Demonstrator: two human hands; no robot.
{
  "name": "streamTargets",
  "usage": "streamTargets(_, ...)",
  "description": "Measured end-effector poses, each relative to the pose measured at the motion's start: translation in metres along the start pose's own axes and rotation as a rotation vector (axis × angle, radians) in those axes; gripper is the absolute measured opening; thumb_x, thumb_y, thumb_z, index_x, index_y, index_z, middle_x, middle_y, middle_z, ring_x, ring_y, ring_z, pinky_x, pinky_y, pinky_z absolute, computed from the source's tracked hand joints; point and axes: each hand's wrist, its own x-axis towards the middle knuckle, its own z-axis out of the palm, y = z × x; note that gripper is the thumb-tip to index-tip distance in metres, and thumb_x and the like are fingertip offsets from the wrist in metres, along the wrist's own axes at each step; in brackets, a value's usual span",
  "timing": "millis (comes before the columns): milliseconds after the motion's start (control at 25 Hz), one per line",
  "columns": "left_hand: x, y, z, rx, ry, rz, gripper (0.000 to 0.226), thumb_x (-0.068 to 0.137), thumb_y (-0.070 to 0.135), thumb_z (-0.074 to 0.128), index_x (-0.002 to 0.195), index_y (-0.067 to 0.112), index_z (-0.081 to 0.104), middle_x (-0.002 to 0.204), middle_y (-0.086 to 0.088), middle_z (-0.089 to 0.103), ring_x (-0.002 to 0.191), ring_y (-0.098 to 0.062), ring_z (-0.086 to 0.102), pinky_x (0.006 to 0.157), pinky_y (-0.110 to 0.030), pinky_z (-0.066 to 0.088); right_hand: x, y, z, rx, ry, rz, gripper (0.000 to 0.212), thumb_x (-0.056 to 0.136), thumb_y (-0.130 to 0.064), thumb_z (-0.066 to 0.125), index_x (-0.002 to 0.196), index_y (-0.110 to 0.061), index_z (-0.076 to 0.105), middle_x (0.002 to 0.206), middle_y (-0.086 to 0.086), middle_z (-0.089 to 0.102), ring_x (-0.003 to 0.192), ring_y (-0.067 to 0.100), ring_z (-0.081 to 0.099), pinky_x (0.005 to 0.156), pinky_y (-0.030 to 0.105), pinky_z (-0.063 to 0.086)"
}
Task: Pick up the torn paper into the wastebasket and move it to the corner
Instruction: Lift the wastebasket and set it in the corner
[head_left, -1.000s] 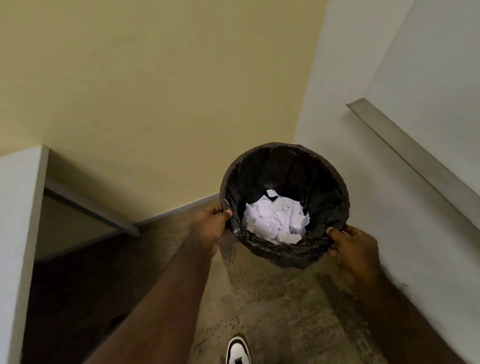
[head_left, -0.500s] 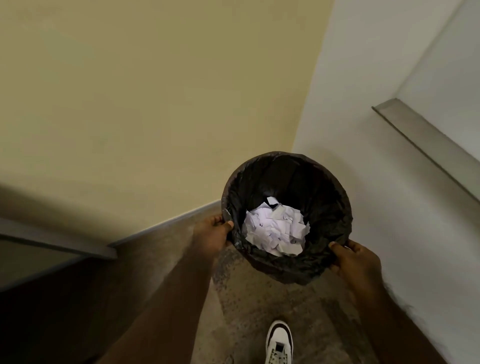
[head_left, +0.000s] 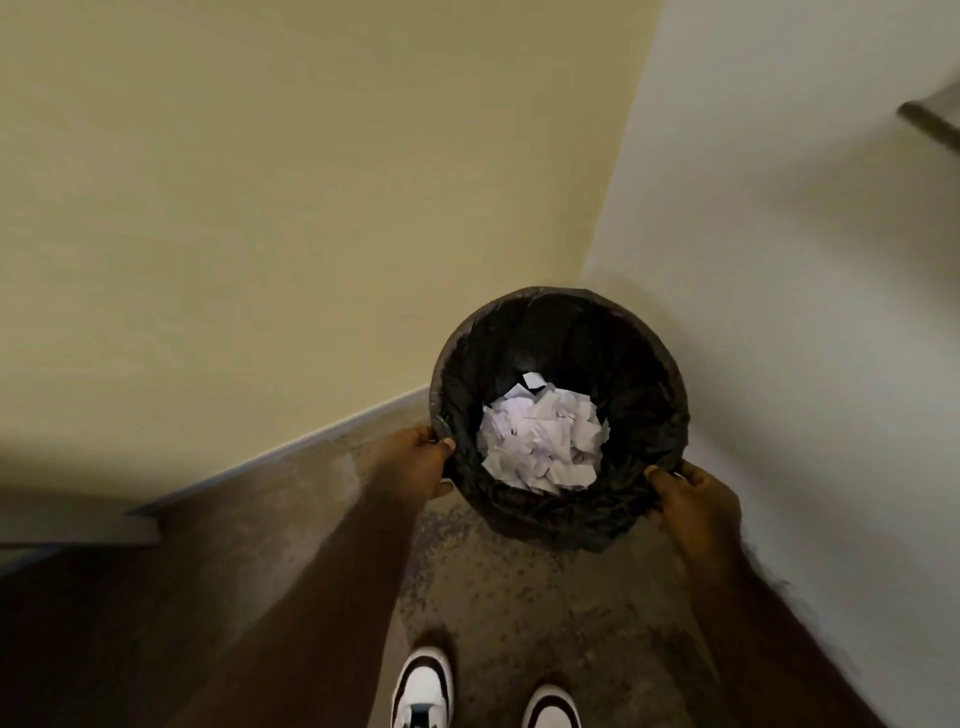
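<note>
The left hand (head_left: 423, 460) is gripping the left rim of the wastebasket (head_left: 639, 332), thumb hooked over the black liner. The torn paper (head_left: 543, 441) is lying heaped inside, at the bottom of the wastebasket. The right hand (head_left: 693, 499) is clamping the right rim. The wastebasket is hanging near the corner where the yellow wall (head_left: 311, 208) is meeting the white wall (head_left: 805, 312). Judged step: relocation, paper collection complete. The next move is calling for a level descent to the floor (head_left: 519, 597), then release of both hands.
</note>
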Motion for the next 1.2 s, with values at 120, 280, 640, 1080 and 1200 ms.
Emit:
streamTargets(120,0.043,-0.006,0.013,0.042,-0.037,-0.012,0.024,0.098,0.017,0.051,0.118,0.010,0.062,0.117,-0.012,0.066,0.103,-0.030,0.063,0.076,-0.035,0.052,0.032,0.021,0.019,0.034,0.009,0.006,0.042,0.091,-0.022,0.071,0.130,-0.007,0.065,0.118,0.014,0.073,0.099,0.033,0.071,0.096,0.051,0.057)
streamTargets(280,0.095,-0.013,0.026,0.091,-0.055,0.013,0.010,0.096,0.011,0.054,0.104,0.013,0.061,0.117,-0.012,0.064,0.098,-0.032,0.063,0.072,-0.035,0.054,0.067,0.044,0.038,0.139,0.007,0.095,0.039,0.094,-0.015,0.069,0.131,-0.006,0.064,0.116,0.014,0.073,0.087,0.025,0.072,0.090,0.033,0.057)
streamTargets(640,0.161,0.004,0.039,0.116,-0.052,0.040,0.035,0.086,0.003,0.057,0.120,0.005,0.062,0.119,-0.021,0.067,0.098,-0.033,0.069,0.085,-0.048,0.059,0.118,0.050,0.078,0.288,0.012,0.167,0.038,0.097,-0.008,0.065,0.134,-0.002,0.060,0.112,0.009,0.071,0.077,0.015,0.070,0.075,0.028,0.063)
streamTargets(1080,0.195,0.001,0.055,0.080,-0.006,-0.006,0.032,0.091,-0.003,0.055,0.122,0.000,0.060,0.117,-0.016,0.066,0.099,-0.032,0.066,0.088,-0.046,0.057,0.163,0.070,0.100,0.251,0.031,0.155,0.041,0.096,-0.013,0.066,0.136,-0.003,0.060,0.124,0.015,0.070,0.095,0.028,0.070,0.097,0.046,0.057)
streamTargets(1200,0.200,-0.004,0.053,0.078,-0.074,-0.009,0.032,0.094,0.000,0.053,0.126,-0.002,0.057,0.128,-0.015,0.062,0.115,-0.034,0.061,0.098,-0.052,0.050,0.166,0.074,0.101,0.293,0.018,0.169,0.043,0.097,-0.010,0.065,0.138,-0.002,0.057,0.121,0.010,0.069,0.096,0.025,0.070,0.083,0.034,0.062)
